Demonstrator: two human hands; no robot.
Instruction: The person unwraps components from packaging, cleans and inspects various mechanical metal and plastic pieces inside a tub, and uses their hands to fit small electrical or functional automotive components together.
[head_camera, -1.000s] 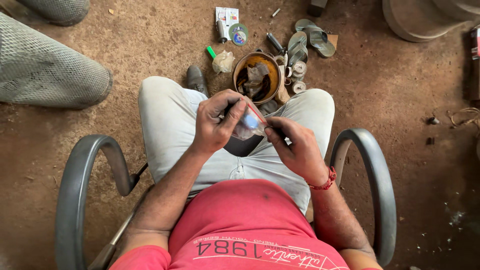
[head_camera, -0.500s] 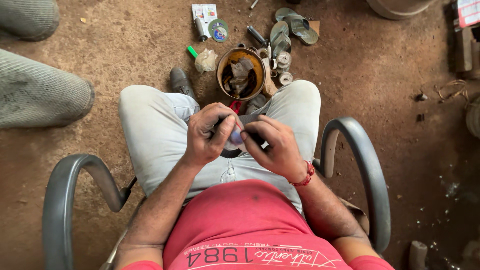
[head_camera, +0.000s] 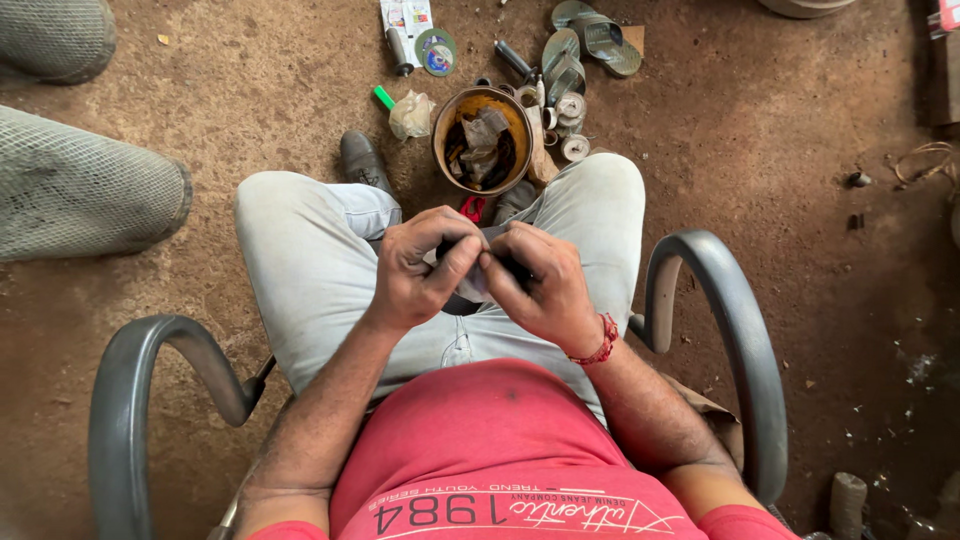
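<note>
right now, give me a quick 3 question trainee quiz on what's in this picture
1. True or false: the left hand and the right hand are pressed together over the lap, on one small dark and pale object.
2. Which stands on the floor just beyond the knees? A) a round tin filled with scraps B) a blue bucket C) a folded newspaper
3. Fill in: the person sits in a chair with curved grey ____ on each side.

Key: 1 true; 2 A; 3 armrests. What exactly the object is cannot be told, since the fingers cover most of it.
</note>
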